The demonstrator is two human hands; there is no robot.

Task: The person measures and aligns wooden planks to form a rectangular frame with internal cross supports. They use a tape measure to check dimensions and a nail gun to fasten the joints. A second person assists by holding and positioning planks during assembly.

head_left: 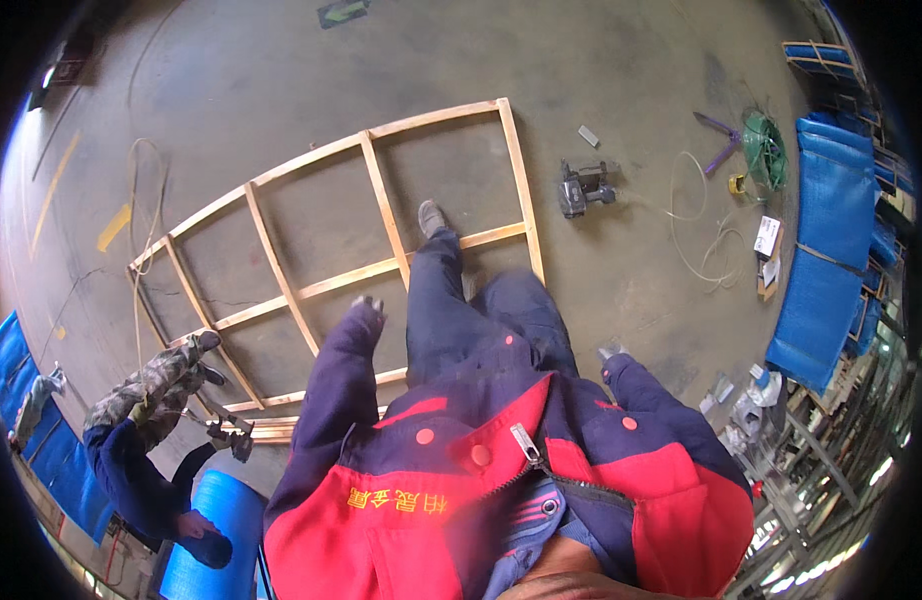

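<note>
A large wooden frame (381, 205) of pale slats with several crossbars lies on the floor ahead, reaching off to the left. One of my shoes is inside one of its bays. My left hand (369, 304), in a greyish glove, hangs over the frame with fingers apart and nothing visible in them. At my right side, my right hand (613, 348) is blurred and partly covered by the sleeve; its fingers cannot be made out. A dark nail gun (584, 190) rests on the floor right of the frame, away from both hands.
On the left, a co-worker (146, 450) bends by the frame, holding a dark tool (236, 438). A pale hose (706, 265) curls over the floor at right, near a green coil (764, 150) and blue wrapped bundles (821, 270). A blue roll (213, 535) stands lower left.
</note>
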